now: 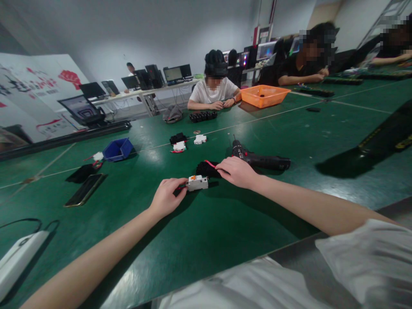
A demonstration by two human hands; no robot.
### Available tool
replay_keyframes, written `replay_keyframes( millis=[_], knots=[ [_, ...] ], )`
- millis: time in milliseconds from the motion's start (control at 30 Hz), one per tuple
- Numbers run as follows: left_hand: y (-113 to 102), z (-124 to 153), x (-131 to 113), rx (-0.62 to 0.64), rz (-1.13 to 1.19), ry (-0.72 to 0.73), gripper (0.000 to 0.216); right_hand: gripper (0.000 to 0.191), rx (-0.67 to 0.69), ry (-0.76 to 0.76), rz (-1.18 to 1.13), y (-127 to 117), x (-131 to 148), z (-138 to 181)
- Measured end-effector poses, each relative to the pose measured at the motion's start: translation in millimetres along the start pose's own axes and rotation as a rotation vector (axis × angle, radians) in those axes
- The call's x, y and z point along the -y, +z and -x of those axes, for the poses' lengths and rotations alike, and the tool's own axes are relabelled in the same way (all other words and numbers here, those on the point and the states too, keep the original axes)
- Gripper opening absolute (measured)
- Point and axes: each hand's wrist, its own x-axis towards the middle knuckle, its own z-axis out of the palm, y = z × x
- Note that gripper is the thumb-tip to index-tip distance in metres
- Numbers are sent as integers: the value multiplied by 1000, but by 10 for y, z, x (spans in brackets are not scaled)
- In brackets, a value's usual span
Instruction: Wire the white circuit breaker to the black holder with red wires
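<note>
My left hand (166, 197) grips a white circuit breaker (197, 183) with an orange toggle by its left end, close over the green table. A bit of red shows by those fingertips, too small to make out. My right hand (238, 172) is closed at the fingertips on a red wire (210, 163), above a black bundle (206, 169) that looks like wires. Just beyond the right hand a black cordless drill (264, 161) lies on its side. Farther off are two more white breakers, one (179, 146) beside a black bundle and another (200, 139) to its right.
On the left are a blue bin (118, 149), a phone (85, 190), a black bundle (80, 173) and a white power strip (22, 262). An orange basket (265, 97) stands across the green table (222, 231), near a seated person (214, 88). Other people sit at right.
</note>
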Motion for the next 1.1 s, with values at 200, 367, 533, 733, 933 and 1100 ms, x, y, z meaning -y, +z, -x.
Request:
replay_keyframes(
  millis=[200,367,533,733,933,1100],
  knots=[
    [1,0,15,18,3,-10,28,25,27,59,-35,-13,13,8],
    [-18,18,58,19,9,-24,28,25,36,69,-42,-17,-4,12],
    [-60,32,165,9,-5,-36,29,25,46,92,-67,-26,-27,14],
    [-86,-1,302,-13,-11,-33,30,27,74,143,-42,-8,-43,16],
    [-81,-6,324,-1,-10,-50,30,25,58,172,-67,-11,-65,26],
    [-77,-8,316,-6,7,-54,30,21,17,96,-124,-102,-29,17]
  ],
)
